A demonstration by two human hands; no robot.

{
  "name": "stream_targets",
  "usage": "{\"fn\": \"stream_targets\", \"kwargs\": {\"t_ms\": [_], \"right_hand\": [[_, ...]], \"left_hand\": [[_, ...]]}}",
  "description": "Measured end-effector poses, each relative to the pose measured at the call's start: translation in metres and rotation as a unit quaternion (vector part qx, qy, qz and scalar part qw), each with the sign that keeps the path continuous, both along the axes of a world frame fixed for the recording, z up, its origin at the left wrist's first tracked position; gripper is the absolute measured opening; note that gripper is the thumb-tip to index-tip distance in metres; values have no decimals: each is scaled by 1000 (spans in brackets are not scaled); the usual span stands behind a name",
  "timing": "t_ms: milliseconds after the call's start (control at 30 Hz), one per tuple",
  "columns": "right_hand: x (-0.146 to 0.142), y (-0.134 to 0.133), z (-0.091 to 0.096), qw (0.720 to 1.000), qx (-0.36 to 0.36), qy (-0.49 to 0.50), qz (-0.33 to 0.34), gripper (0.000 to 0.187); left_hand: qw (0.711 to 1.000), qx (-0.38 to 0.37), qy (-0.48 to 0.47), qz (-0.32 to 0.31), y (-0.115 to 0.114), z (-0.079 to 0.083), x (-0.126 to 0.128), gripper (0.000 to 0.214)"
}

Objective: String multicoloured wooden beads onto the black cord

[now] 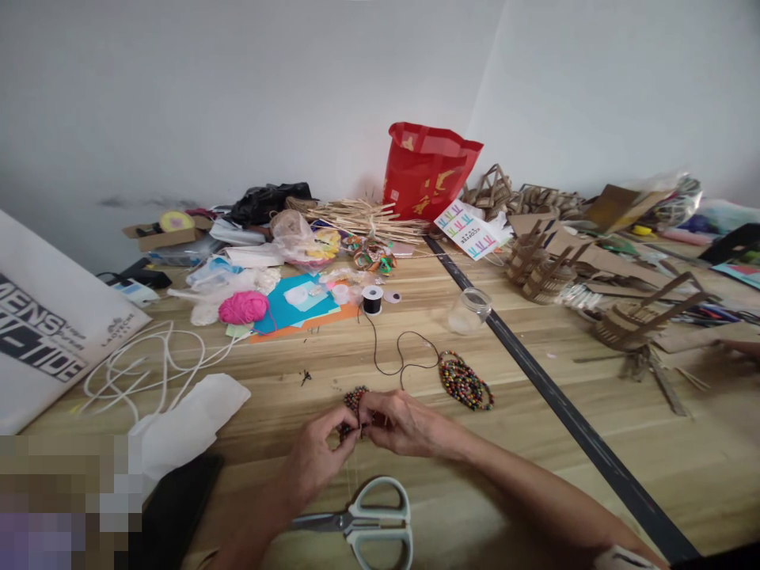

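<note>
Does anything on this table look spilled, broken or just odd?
Nothing looks spilled or broken. The back of the wooden table is crowded with craft clutter, and black cord trails loose from its spool. Both hands, left hand and right hand, pinch a beaded string. Scissors lie shut nearby.

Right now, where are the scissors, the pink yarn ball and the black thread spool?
scissors (380, 518): head view, on the pale handle loops.
pink yarn ball (243, 307): head view, its middle.
black thread spool (372, 300): head view, its wound side.
</note>
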State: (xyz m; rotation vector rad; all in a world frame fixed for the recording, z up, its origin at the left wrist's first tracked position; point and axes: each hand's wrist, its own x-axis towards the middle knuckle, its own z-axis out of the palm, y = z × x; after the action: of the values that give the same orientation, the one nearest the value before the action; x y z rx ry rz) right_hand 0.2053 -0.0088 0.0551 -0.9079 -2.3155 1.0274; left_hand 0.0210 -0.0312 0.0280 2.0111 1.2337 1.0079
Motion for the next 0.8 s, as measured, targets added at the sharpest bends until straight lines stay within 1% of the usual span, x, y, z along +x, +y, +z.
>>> {"fn": "stream_targets", "kwargs": {"t_ms": [100, 200, 233, 267, 333, 400, 533, 667, 800], "right_hand": [[0, 2, -6, 999, -47, 15, -2, 13], [-1, 6, -16, 986, -149, 69, -4, 10], [-1, 7, -18, 976, -196, 96, -3, 7], [-2, 8, -20, 963, -240, 125, 0, 9], [-4, 10, -22, 934, -312, 175, 6, 22], [-5, 11, -22, 910, -358, 211, 9, 34], [-7, 14, -23, 875, -423, 234, 16, 45], [-6, 16, -27, 855, -463, 230, 38, 43], [-5, 17, -29, 843, -483, 234, 38, 40]], "left_hand": [[998, 55, 17, -13, -1, 0, 0, 14], [989, 135, 46, -34, -2, 1, 0, 16], [984, 162, 57, -38, -2, 1, -1, 17], [979, 189, 67, -38, -2, 1, -1, 18], [967, 239, 86, -33, -3, 2, -1, 18], [953, 284, 96, -31, -3, 2, -2, 16], [933, 345, 100, -28, -5, 3, -4, 16], [921, 371, 109, -35, -6, 1, -5, 16], [917, 385, 103, -37, -6, -1, -6, 15]]}}
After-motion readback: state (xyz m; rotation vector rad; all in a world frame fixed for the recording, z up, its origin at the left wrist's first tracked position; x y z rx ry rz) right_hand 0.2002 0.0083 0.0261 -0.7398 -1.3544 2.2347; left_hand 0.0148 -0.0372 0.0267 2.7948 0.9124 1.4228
